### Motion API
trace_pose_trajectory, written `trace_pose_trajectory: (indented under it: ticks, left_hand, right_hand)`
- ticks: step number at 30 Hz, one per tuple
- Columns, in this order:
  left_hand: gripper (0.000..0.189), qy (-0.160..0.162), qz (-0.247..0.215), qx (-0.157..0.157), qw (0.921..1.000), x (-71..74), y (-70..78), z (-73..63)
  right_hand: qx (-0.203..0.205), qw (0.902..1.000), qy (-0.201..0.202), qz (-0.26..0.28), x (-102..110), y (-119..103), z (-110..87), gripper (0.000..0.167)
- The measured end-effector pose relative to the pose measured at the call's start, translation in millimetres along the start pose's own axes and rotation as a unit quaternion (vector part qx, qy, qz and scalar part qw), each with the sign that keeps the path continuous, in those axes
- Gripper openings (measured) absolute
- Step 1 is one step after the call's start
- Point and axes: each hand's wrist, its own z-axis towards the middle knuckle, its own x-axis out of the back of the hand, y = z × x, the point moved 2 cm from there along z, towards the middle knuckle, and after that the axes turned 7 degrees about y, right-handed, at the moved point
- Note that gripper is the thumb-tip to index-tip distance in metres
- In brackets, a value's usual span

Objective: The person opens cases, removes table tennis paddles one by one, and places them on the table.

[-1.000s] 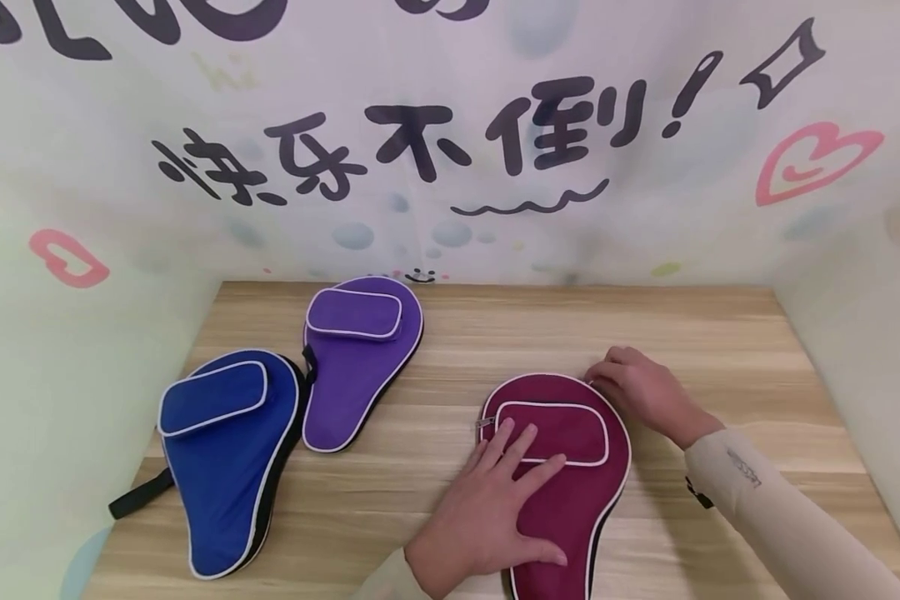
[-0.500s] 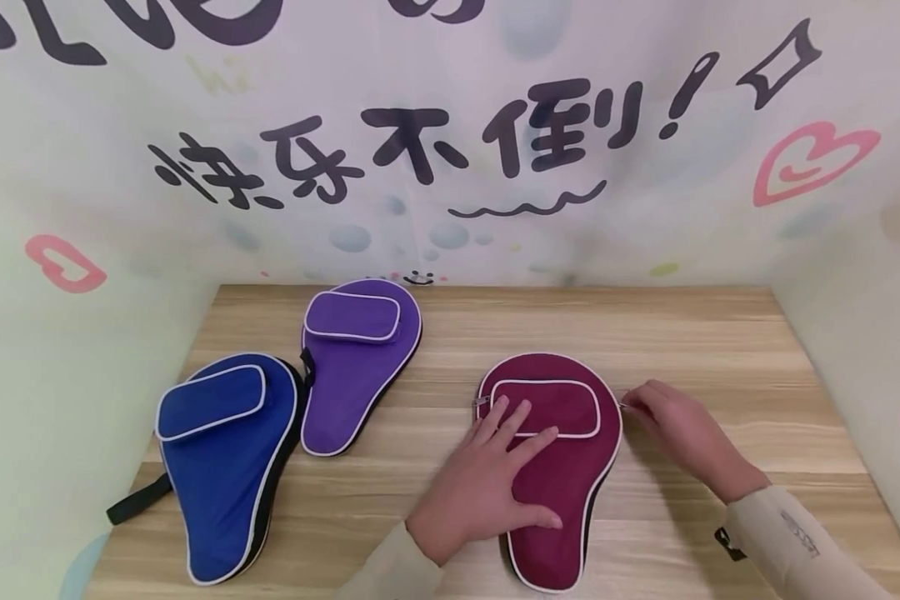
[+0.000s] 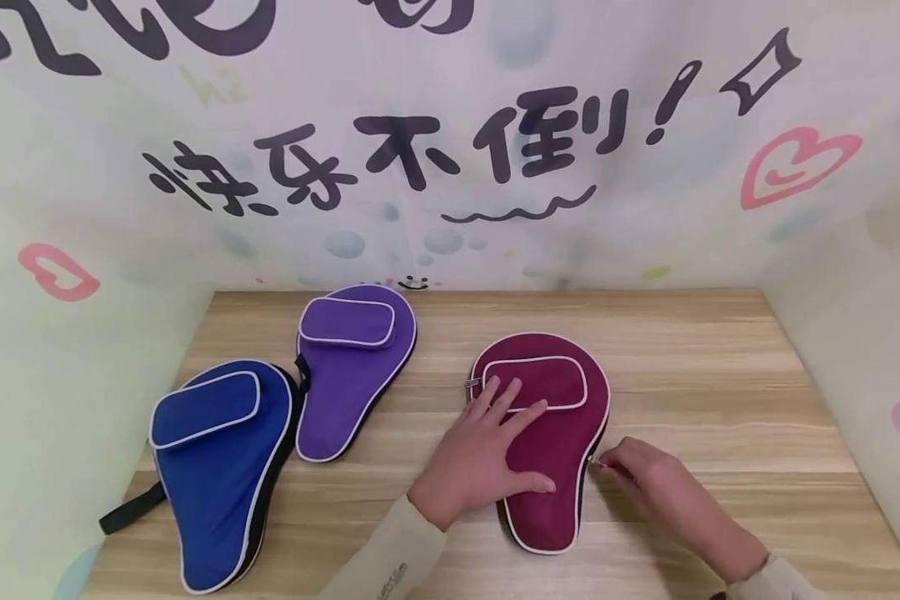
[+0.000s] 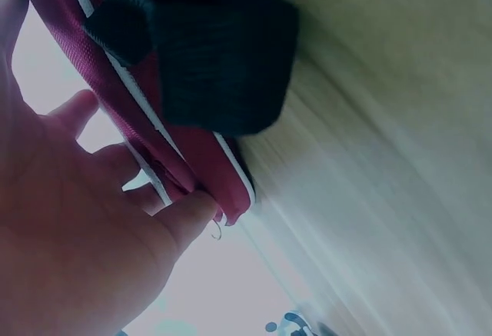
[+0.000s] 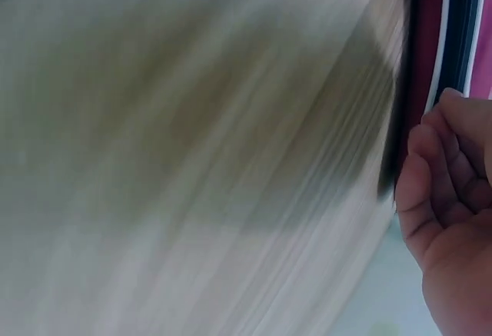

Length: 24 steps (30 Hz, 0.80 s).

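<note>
While a person's left hand (image 3: 471,462) rests with fingers spread wide on a maroon paddle-shaped case (image 3: 558,450), the right hand (image 3: 658,482) pinches a small zipper pull (image 3: 595,460) at the case's right edge. The maroon case lies pocket side up on a wood-grain table (image 3: 690,367), right of a purple case (image 3: 345,383) and a blue case (image 3: 225,467).

A white-piped maroon table-tennis paddle case (image 3: 546,450) lies flat on the bench (image 3: 690,358), front pocket (image 3: 558,381) up, narrow end nearest the camera; a metal zipper pull (image 3: 594,460) sits along its right edge.
</note>
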Motion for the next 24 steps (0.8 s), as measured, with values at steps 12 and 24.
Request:
trace_pose_trajectory:
  ticks: [12, 24]
  left_hand:
    - [0.094, -0.008, -0.017, 0.027, 0.9995, 2.4, -8.6, 12.6]
    - [0.092, -0.005, -0.018, 0.025, 0.9995, -0.1, -5.6, 11.9]
  right_hand:
    - [0.002, 0.995, -0.077, 0.064, 0, -48, -20.8, 0.021]
    - [-0.078, 0.9867, -0.078, 0.12, -27, -90, -30.9, 0.014]
